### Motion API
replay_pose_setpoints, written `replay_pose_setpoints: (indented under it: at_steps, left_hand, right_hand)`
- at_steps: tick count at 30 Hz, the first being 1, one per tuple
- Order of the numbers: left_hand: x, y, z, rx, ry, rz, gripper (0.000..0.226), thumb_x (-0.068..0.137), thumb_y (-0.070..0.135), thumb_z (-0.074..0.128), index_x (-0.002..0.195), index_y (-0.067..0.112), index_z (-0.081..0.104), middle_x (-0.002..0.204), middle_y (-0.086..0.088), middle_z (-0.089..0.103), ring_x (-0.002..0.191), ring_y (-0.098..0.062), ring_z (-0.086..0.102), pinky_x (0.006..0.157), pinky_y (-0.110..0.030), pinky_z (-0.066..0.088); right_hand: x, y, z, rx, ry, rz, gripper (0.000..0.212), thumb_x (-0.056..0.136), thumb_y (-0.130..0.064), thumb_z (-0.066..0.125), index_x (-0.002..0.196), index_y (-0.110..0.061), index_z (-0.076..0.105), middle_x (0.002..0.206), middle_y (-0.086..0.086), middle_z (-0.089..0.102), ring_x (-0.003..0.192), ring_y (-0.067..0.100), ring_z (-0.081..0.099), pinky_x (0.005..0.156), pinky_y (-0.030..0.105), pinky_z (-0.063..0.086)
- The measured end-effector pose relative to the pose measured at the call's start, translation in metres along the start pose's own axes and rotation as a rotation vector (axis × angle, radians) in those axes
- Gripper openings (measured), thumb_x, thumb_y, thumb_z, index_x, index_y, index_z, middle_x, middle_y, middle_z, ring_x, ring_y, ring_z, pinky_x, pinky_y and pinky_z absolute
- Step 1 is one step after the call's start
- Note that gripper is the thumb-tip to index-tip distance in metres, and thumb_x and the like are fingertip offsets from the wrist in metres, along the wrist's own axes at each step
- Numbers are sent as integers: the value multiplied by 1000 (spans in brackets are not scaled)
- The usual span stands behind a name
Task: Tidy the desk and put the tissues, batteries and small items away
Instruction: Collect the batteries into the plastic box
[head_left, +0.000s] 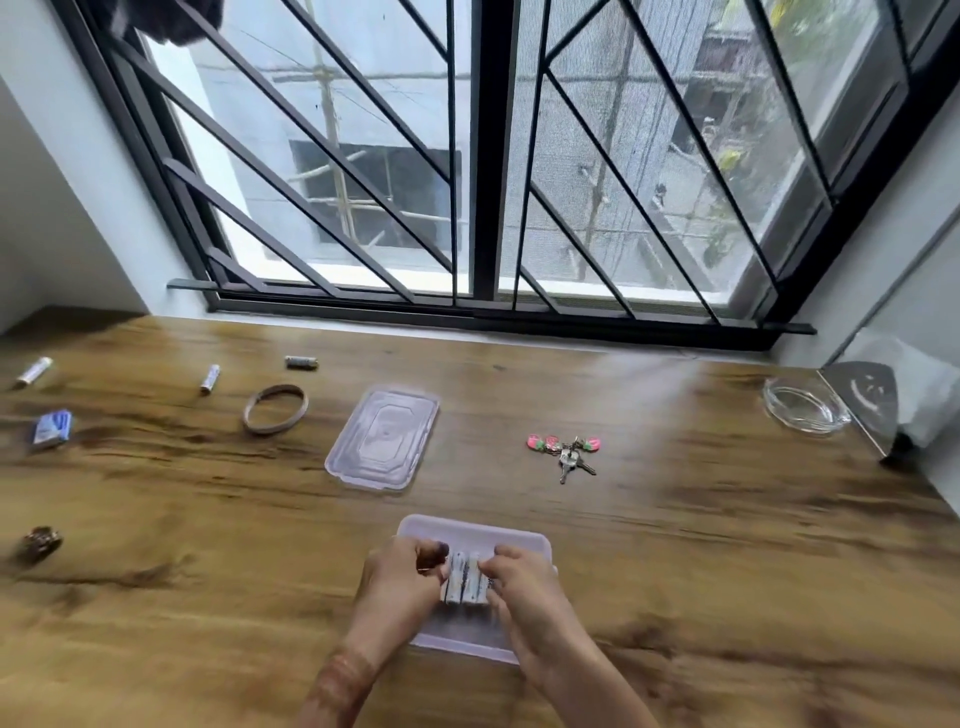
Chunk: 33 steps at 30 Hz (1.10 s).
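A clear plastic box (514, 535) stands near the front edge of the wooden desk (675, 545). Over it, my left hand (400, 582) and my right hand (524, 587) together hold a small bunch of white batteries (466, 582) from either side, fingers curled round them. The box's clear lid (383, 436) lies flat further back. Three loose batteries lie at the far left: one (34, 371), one (210, 378), and a darker one (301, 362). A small blue tissue pack (53, 429) lies at the left edge.
A brown bangle (275, 409) lies left of the lid. Keys with pink charms (569, 453) lie right of centre. A glass dish (805, 408) and a shiny metal holder (867, 402) stand at the far right. A small dark round object (41, 540) sits front left. The barred window (483, 156) is behind.
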<state>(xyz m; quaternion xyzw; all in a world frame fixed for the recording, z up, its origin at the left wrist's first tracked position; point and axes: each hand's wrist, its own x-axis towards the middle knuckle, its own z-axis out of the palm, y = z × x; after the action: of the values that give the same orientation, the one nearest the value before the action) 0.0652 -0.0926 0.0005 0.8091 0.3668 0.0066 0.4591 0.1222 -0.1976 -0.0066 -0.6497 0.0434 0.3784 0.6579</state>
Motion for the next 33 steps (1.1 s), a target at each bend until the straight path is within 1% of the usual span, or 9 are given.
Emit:
replay_pose_setpoints:
  at_steps: [3, 6, 8, 11, 15, 24, 28, 30, 33]
  left_hand:
    - [1, 3, -2, 0, 9, -1, 26, 84, 12, 62, 110, 10, 69, 107, -5, 72, 97, -13, 66, 86, -19, 47]
    - [3, 8, -6, -42, 51, -9, 25, 84, 15, 63, 108, 10, 69, 104, -5, 73, 95, -14, 67, 87, -24, 50]
    - [3, 13, -10, -65, 83, -8, 26, 84, 16, 64, 109, 10, 69, 105, -6, 73, 97, -15, 67, 89, -27, 51]
    - [2, 21, -17, -80, 129, 13, 25, 85, 20, 64, 108, 12, 70, 104, -4, 73, 93, -12, 66, 86, -24, 50]
    - [0, 26, -32, -132, 218, 56, 19, 86, 21, 62, 101, 16, 72, 93, 1, 74, 86, -8, 66, 80, -23, 51]
    - [29, -6, -109, -266, 419, 53, 18, 86, 22, 62, 72, 33, 64, 81, 0, 73, 83, -18, 69, 82, -42, 55]
    - [58, -36, -153, -229, 424, 59, 20, 87, 24, 61, 69, 33, 63, 79, 3, 73, 80, -17, 69, 80, -43, 55]
    - [71, -54, -175, -211, 402, 55, 18, 87, 26, 61, 71, 34, 62, 81, 3, 73, 81, -17, 68, 80, -42, 55]
    - [92, -86, -212, -199, 360, 40, 9, 87, 27, 60, 81, 29, 66, 85, 3, 72, 84, -16, 68, 82, -40, 55]
  right_hand:
    - [3, 0, 0, -66, -17, 2, 20, 87, 5, 43, 81, -11, 54, 72, 3, 49, 82, 16, 51, 83, 35, 45]
    - [5, -5, 3, -97, -81, -14, 19, 88, 1, 45, 87, -16, 54, 80, -1, 51, 84, 11, 49, 85, 27, 39]
    - [7, -10, 6, -89, -104, -16, 24, 89, -1, 46, 109, -13, 54, 98, -2, 56, 98, 12, 52, 93, 25, 41]
    - [10, -20, 10, -80, -173, -37, 27, 90, -4, 47, 116, -10, 53, 109, 5, 60, 102, 14, 57, 87, 24, 44]
    - [18, -38, 22, -95, -274, -105, 14, 90, -7, 49, 98, -15, 58, 94, 2, 65, 91, 12, 60, 88, 32, 47]
    - [56, -76, 107, -292, -401, -261, 9, 89, -7, 50, 89, -12, 57, 90, 8, 60, 86, 19, 57, 74, 29, 44]
    - [98, -81, 158, -460, -278, -412, 10, 87, -13, 53, 80, -18, 59, 83, 4, 61, 83, 19, 57, 72, 31, 43]
    - [121, -83, 184, -589, -187, -495, 8, 87, -15, 54, 88, -13, 62, 83, 3, 61, 83, 18, 57, 71, 28, 44]
    - [156, -88, 226, -843, -85, -629, 24, 89, -17, 52, 108, -5, 60, 105, 11, 63, 100, 24, 58, 83, 31, 44]
